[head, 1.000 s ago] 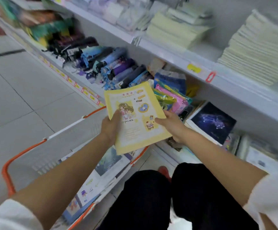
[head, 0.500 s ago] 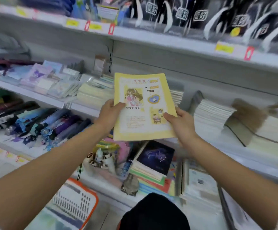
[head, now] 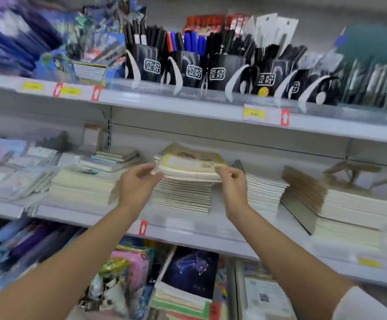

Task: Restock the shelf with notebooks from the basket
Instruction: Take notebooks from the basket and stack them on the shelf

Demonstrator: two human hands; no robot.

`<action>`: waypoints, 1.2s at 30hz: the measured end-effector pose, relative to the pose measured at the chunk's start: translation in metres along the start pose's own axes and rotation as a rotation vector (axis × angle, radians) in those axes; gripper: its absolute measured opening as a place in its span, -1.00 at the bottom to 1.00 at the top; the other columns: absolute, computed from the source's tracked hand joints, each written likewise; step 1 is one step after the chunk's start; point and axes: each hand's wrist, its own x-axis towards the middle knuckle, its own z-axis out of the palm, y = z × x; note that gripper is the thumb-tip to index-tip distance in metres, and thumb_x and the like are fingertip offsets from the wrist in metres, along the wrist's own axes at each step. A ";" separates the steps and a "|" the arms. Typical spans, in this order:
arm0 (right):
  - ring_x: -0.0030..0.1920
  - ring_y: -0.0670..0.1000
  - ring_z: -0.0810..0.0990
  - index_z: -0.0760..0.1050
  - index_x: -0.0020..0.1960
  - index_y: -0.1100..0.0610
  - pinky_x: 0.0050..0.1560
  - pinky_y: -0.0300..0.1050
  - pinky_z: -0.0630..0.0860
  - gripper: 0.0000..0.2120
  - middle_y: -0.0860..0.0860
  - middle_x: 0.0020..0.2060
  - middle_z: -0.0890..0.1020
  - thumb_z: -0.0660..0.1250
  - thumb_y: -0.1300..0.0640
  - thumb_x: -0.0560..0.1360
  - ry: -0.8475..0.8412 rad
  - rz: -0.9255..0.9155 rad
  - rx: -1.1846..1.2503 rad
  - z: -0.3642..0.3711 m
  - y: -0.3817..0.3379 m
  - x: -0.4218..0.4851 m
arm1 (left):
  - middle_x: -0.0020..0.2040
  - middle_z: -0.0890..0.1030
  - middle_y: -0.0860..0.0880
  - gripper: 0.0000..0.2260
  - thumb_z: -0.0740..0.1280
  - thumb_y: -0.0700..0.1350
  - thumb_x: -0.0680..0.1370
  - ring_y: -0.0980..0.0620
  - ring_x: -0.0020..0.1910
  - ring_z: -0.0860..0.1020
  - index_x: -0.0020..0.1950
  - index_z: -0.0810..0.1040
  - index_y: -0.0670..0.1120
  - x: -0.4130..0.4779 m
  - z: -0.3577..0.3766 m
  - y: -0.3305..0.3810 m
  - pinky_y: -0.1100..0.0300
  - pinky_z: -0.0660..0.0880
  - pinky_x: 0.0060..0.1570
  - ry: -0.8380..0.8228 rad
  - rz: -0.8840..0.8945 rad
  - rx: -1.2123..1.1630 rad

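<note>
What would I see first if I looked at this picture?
Two hands in the middle, laying a yellow notebook on a stack on the middle shelf. Above them, a row of black pen holders stuffed with pens lines the top shelf.

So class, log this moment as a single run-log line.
step: placing | item: yellow notebook on middle stack | left hand: at edge | right hand: pinching edge
</note>
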 end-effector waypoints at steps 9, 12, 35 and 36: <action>0.45 -0.07 0.28 0.46 0.38 0.04 0.46 0.00 0.27 -0.51 -0.05 0.45 0.33 0.37 -0.11 0.50 -0.208 -0.301 -0.468 -0.018 0.025 0.018 | 0.06 0.66 -0.01 -0.57 0.48 -0.04 0.46 0.07 0.08 0.58 0.30 0.57 -0.06 0.031 0.005 -0.020 0.22 0.46 0.10 -0.011 0.154 0.198; 0.46 -0.09 0.28 0.49 0.34 0.05 0.45 -0.10 0.26 -0.57 -0.03 0.43 0.39 0.35 -0.09 0.52 -0.274 -0.338 -0.532 -0.005 0.026 0.038 | 0.15 0.55 0.10 -0.57 0.44 -0.02 0.50 0.19 0.15 0.45 0.35 0.53 -0.06 0.054 0.009 -0.025 0.38 0.34 0.07 -0.008 0.160 0.212; 0.16 -0.02 0.53 0.40 0.20 0.04 0.24 0.06 0.49 -0.53 -0.01 0.15 0.53 0.47 -0.11 0.41 -0.206 -0.310 -0.340 0.008 0.063 0.111 | 0.08 0.67 -0.04 -0.57 0.49 -0.18 0.44 0.07 0.10 0.63 0.30 0.55 -0.14 0.132 0.031 -0.061 0.13 0.53 0.20 -0.111 0.062 -0.031; 0.18 -0.03 0.53 0.39 0.23 0.04 0.26 0.06 0.48 -0.50 -0.01 0.17 0.52 0.47 -0.11 0.40 -0.206 -0.301 -0.323 0.009 0.064 0.112 | 0.06 0.68 -0.01 -0.57 0.48 -0.17 0.46 0.09 0.09 0.63 0.32 0.54 -0.12 0.133 0.031 -0.062 0.19 0.55 0.15 -0.133 0.066 -0.034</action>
